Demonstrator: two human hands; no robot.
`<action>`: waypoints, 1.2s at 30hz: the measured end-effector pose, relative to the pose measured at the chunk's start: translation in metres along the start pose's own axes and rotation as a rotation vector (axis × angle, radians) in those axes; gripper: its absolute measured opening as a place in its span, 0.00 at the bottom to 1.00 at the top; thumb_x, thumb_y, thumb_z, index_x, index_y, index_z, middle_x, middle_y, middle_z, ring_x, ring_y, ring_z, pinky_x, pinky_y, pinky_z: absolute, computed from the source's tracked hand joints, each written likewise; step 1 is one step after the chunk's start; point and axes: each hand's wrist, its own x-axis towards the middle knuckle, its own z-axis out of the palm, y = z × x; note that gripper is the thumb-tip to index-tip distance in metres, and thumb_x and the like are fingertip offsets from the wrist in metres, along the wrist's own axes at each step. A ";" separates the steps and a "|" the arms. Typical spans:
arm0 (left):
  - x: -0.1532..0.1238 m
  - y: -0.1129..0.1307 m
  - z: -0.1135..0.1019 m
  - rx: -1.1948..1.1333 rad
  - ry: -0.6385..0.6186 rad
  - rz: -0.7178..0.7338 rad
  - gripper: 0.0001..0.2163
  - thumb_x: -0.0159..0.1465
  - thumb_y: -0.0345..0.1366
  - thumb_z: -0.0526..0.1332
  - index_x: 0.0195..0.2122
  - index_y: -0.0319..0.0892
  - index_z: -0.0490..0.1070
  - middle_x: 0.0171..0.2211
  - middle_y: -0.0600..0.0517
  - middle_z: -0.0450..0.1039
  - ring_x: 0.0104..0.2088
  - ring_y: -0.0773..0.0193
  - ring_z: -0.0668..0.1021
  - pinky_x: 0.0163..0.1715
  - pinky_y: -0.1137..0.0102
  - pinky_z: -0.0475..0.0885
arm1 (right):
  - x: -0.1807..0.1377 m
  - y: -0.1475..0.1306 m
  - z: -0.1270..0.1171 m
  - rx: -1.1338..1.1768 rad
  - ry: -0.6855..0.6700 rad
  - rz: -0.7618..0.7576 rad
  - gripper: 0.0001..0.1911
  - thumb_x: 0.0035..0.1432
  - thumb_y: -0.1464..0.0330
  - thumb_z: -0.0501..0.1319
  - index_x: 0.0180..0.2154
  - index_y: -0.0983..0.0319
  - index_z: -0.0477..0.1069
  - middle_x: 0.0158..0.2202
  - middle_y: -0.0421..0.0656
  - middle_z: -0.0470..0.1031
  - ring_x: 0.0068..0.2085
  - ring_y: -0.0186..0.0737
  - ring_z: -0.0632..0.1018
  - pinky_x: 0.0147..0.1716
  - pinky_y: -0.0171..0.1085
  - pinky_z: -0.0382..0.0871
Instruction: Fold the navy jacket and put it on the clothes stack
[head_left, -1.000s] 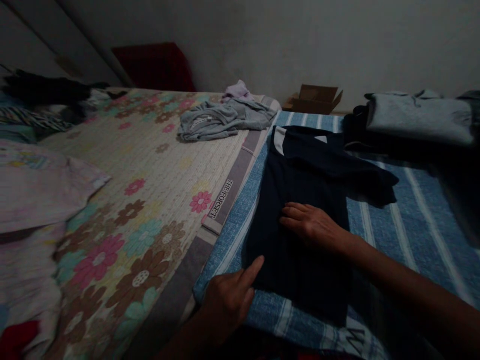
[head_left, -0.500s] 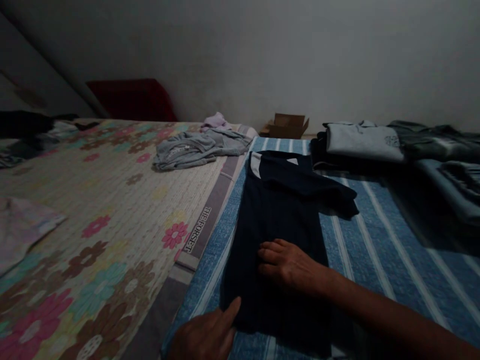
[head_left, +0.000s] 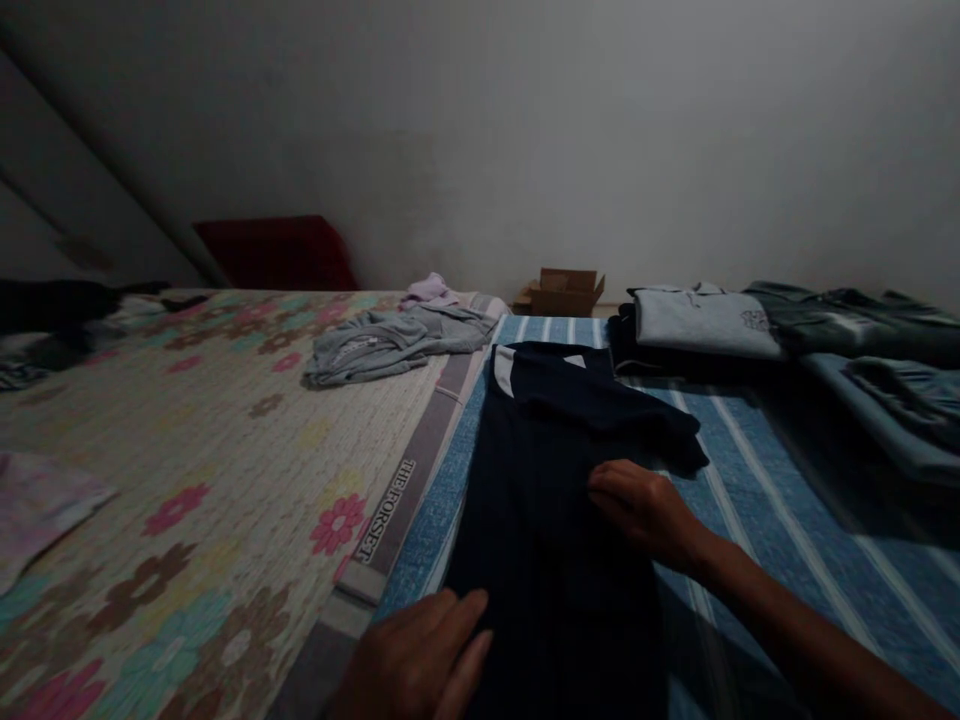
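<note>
Navy shirt: the navy shirt (head_left: 506,480) was laid lengthwise on the blue striped cover (head_left: 780,500), along its left side, with white patches (head_left: 504,372) seen at the far end and a sleeve (head_left: 656,428) stretched out to the right; its near end was cut off by the lower edge of the view.
Left hand: the left hand (head_left: 420,655) was placed at the near left edge of the shirt; a narrow gap was seen between thumb and forefinger, but whether cloth was gripped could not be told.
Right hand: the right hand (head_left: 645,510) was set over the right part of the shirt, on the near side of the sleeve, with the fingers bunched close together; whether fabric was pinched under them could not be told.
Floral bedspread: the floral bedspread (head_left: 232,430) was spread on the left, edged by a grey border lettered "THE FORSET"; a crumpled grey garment (head_left: 375,345) was left at its far right, with a lilac cloth (head_left: 429,291) just behind.
Folded clothes: a light grey top (head_left: 697,322) was stacked on black cloth at far right, beside dark green clothing (head_left: 862,320).
Cardboard box: the open cardboard box (head_left: 566,292) was seen beyond the cover's far edge, near the wall (head_left: 487,150).
</note>
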 end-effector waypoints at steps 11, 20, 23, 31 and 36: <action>0.063 -0.021 0.069 0.137 -0.223 -0.125 0.23 0.56 0.31 0.61 0.53 0.36 0.63 0.55 0.38 0.65 0.56 0.47 0.68 0.50 0.53 0.69 | -0.003 0.030 0.004 0.061 0.067 0.243 0.12 0.61 0.66 0.51 0.32 0.60 0.72 0.27 0.41 0.73 0.28 0.38 0.74 0.27 0.36 0.67; 0.056 -0.030 0.099 0.086 -0.327 -0.189 0.26 0.59 0.39 0.61 0.57 0.39 0.61 0.58 0.39 0.62 0.57 0.48 0.66 0.51 0.54 0.68 | 0.034 0.088 -0.027 -0.308 0.366 0.331 0.13 0.59 0.64 0.50 0.34 0.61 0.71 0.34 0.47 0.74 0.36 0.46 0.74 0.34 0.42 0.67; 0.055 -0.032 0.098 0.085 -0.363 -0.178 0.26 0.57 0.39 0.62 0.57 0.39 0.62 0.58 0.39 0.62 0.56 0.47 0.67 0.51 0.55 0.69 | 0.050 0.097 -0.039 -0.470 0.367 0.419 0.15 0.59 0.64 0.48 0.35 0.61 0.72 0.35 0.48 0.74 0.37 0.48 0.74 0.33 0.42 0.66; 0.082 -0.062 0.090 -0.077 -0.172 -0.222 0.16 0.60 0.37 0.60 0.49 0.40 0.68 0.52 0.41 0.69 0.53 0.54 0.72 0.50 0.58 0.71 | 0.088 0.138 -0.032 -0.385 -0.033 0.594 0.24 0.56 0.54 0.54 0.47 0.63 0.70 0.43 0.52 0.74 0.42 0.53 0.75 0.35 0.43 0.67; 0.111 -0.081 0.103 -0.119 -0.088 -0.244 0.13 0.59 0.33 0.60 0.45 0.39 0.68 0.50 0.42 0.71 0.51 0.54 0.73 0.50 0.58 0.70 | 0.095 0.173 -0.016 0.003 -0.164 0.742 0.22 0.50 0.55 0.60 0.38 0.66 0.74 0.35 0.49 0.77 0.36 0.48 0.78 0.30 0.37 0.67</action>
